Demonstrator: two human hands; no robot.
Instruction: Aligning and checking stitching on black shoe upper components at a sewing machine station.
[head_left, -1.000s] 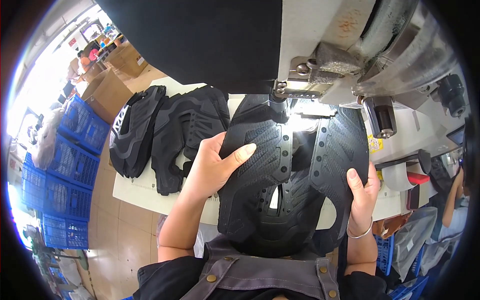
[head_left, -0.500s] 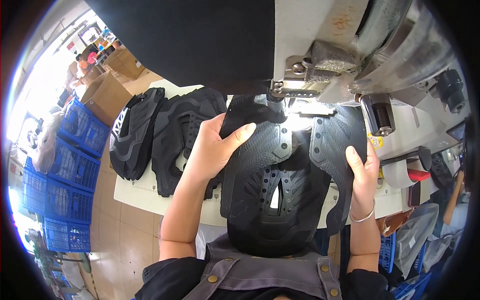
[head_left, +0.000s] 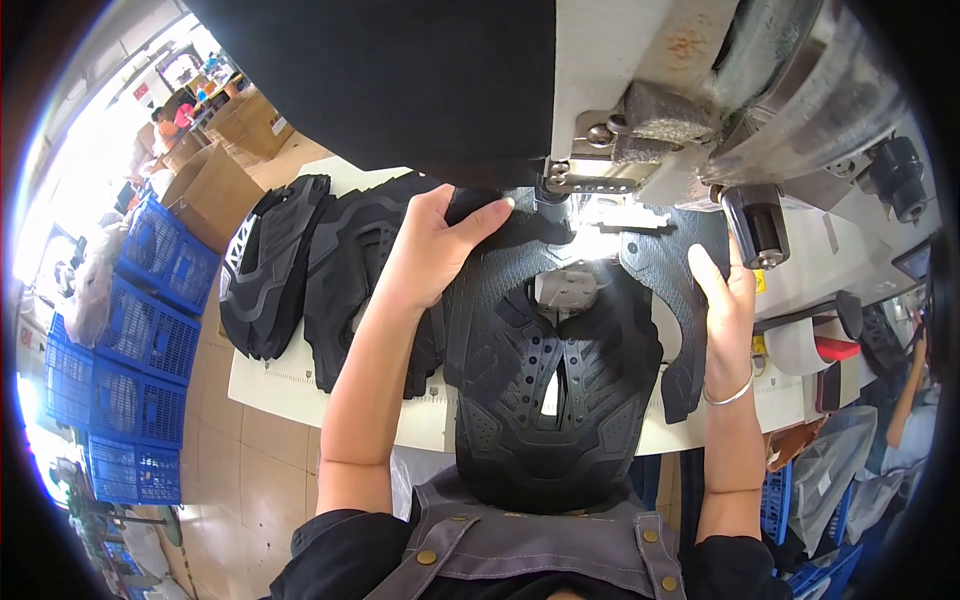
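Observation:
A black, textured, U-shaped shoe upper (head_left: pixel 505 275) lies under the sewing machine's needle area (head_left: pixel 554 212), lit by a bright lamp. My left hand (head_left: pixel 438 245) grips its left side, thumb on top and fingers hidden beneath. On the other side, my right hand (head_left: pixel 724 295) pinches the edge between thumb and fingers, with the curved tail hanging down beside the wrist. Nearer to me, more black uppers (head_left: pixel 550 450) with eyelet rows and moulded panels rest over the table edge against my apron. Part of the gripped upper is hidden by the machine.
Stacks of black uppers (head_left: pixel 275 270) lie on the white table (head_left: pixel 290 395) at left. The machine head (head_left: pixel 650 110) and a dark panel (head_left: pixel 400 80) overhang the work. Blue crates (head_left: pixel 150 330) and cardboard boxes (head_left: pixel 213 190) stand on the left. A thread-guide-like black cylinder (head_left: pixel 755 230) hangs at right.
Both hands have moved away from me, sliding the gripped upper farther under the machine. More of the uppers near my apron now shows, along with a grey metal part below the needle area.

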